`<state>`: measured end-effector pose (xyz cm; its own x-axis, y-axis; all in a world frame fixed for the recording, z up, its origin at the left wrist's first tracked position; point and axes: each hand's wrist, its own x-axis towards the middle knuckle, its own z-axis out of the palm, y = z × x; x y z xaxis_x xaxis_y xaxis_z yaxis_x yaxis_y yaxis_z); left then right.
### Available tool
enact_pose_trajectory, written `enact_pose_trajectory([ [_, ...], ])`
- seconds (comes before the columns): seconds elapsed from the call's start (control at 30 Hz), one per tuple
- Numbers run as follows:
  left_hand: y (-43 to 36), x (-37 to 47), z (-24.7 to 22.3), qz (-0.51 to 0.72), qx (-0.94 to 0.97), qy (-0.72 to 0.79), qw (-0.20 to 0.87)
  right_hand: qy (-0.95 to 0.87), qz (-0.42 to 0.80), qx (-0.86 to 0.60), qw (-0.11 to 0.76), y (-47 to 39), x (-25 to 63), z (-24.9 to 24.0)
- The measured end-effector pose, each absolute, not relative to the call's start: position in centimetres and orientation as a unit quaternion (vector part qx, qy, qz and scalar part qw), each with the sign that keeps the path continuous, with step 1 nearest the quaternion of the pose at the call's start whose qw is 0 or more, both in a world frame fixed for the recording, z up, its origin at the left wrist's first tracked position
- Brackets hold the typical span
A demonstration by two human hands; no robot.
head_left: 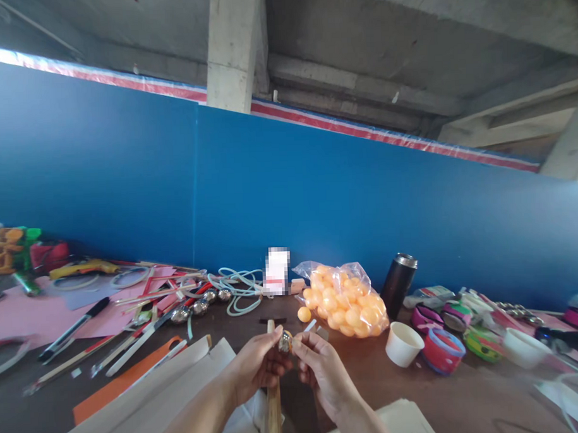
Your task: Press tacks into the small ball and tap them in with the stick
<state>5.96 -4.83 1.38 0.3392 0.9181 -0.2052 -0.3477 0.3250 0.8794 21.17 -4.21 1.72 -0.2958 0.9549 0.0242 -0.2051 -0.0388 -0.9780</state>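
Note:
Near the bottom centre, my left hand (256, 369) and my right hand (323, 370) meet around a small shiny silver bell (285, 342) with a bit of orange at its right side. Both hands pinch it between thumb and fingers, the left from one side, the right from the other. Beneath them lies a hammer with a wooden handle (273, 409). Just beyond the hands, a loose orange ball (304, 314) rests beside a clear plastic bag of orange balls (344, 306).
A black bottle (399, 285), a white paper cup (404, 344) and colourful rolls (443, 350) stand to the right. Cords (237, 288), silver bells (200, 306), pens (75, 328) and pink paper (12, 314) cover the left. A blue partition (292, 191) rises behind.

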Motion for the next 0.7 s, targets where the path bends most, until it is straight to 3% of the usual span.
enact_pose_trajectory([
  [0.7,-4.81,6.13,1.65,0.433,0.382,0.388,0.718,-0.515,0.612,-0.371,0.472,-4.22,21.07,1.55],
])
